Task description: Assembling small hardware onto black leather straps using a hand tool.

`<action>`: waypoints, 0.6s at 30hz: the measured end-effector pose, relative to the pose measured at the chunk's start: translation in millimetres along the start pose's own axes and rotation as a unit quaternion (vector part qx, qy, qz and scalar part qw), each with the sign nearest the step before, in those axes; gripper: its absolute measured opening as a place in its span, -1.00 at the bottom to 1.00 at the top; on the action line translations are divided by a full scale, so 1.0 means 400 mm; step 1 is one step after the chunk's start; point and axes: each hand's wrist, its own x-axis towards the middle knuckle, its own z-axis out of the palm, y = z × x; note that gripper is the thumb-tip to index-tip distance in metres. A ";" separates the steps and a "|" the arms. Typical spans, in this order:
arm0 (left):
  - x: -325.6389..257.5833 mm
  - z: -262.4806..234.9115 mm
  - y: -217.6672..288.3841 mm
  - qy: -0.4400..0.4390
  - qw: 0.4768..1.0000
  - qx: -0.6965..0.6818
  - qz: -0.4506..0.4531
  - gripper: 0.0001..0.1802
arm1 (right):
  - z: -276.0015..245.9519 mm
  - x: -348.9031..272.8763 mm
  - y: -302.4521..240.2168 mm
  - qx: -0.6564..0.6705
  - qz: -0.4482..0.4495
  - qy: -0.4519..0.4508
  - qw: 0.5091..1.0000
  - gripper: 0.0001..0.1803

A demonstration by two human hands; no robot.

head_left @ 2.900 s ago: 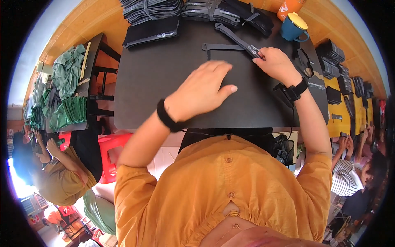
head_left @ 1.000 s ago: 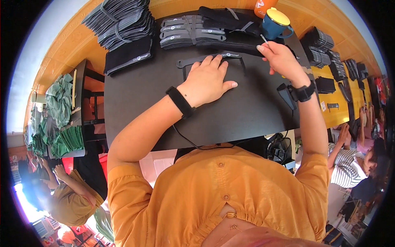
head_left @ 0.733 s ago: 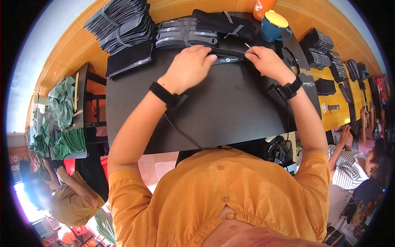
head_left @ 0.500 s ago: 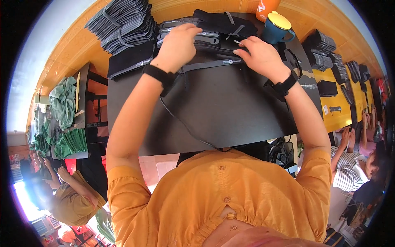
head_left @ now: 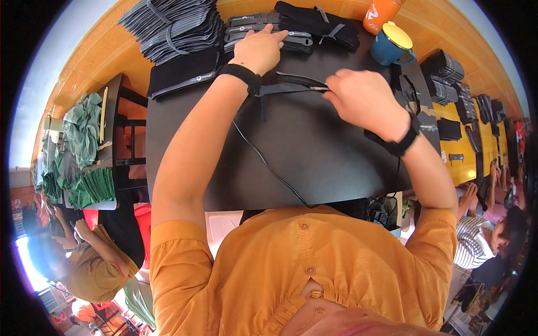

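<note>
My left hand (head_left: 259, 49) rests with fingers spread on a bundle of grey straps with pale printed labels (head_left: 299, 40) at the far side of the dark table. My right hand (head_left: 367, 101) is closed, slightly blurred, over the table's middle right. A dark strap (head_left: 302, 79) runs leftward from its fingertips, and a small pale tip shows beside them; I cannot make out what that is. Another grey-black strap (head_left: 283, 89) lies just below, reaching toward my left wrist. Both wrists wear black bands, with a thin cable (head_left: 259, 167) trailing from the left one.
Banded grey pieces (head_left: 182, 33) stand stacked at far left, above folded black fabric (head_left: 185, 73). Black banded bundles (head_left: 319, 25), a blue mug with yellow lid (head_left: 392, 42) and an orange container (head_left: 381, 14) line the back. People work at both sides; green fabric (head_left: 84, 134) lies left.
My right hand has drawn back toward me and closed, with the dark strap trailing from it. My left hand has shifted a little right and farther away, fingers spread on the bundle.
</note>
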 end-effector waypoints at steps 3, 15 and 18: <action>-0.009 -0.001 -0.011 0.004 1.000 -0.017 0.000 -0.54 | -0.039 -0.075 -0.008 0.083 -0.016 -0.065 0.994 -0.75; -0.287 -0.081 0.168 -0.173 0.972 -0.124 0.096 -0.12 | 0.037 -0.149 0.068 0.206 0.048 -0.017 0.977 -0.62; -0.285 -0.077 0.168 -0.175 0.971 -0.138 0.084 -0.11 | 0.085 -0.101 0.081 0.195 0.012 -0.009 0.981 -0.62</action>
